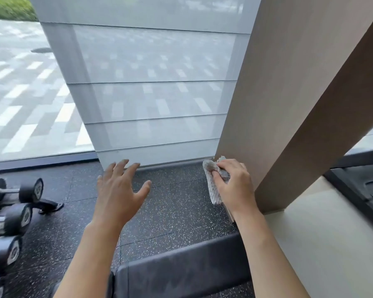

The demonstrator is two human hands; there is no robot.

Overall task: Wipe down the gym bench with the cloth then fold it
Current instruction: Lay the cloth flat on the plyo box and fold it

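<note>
Grey cloth (216, 183) bunched in right hand (235, 186); left hand (119, 190) spread; bench (181, 269) seemingly cut off below.

right hand (235, 186) gripping cloth (213, 188), left hand (119, 190) spread

L hand (119, 190) open, fingers spread; R hand (235, 186) curled, gripping cloth (213, 190).

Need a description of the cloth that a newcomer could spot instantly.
Find the tall beige pillar on the right side of the window. At its foot, above the speckled dark floor, the right hand grips a bunched cloth. It is the only pale grey, waffle-textured fabric in sight; the left hand is bare.
</note>
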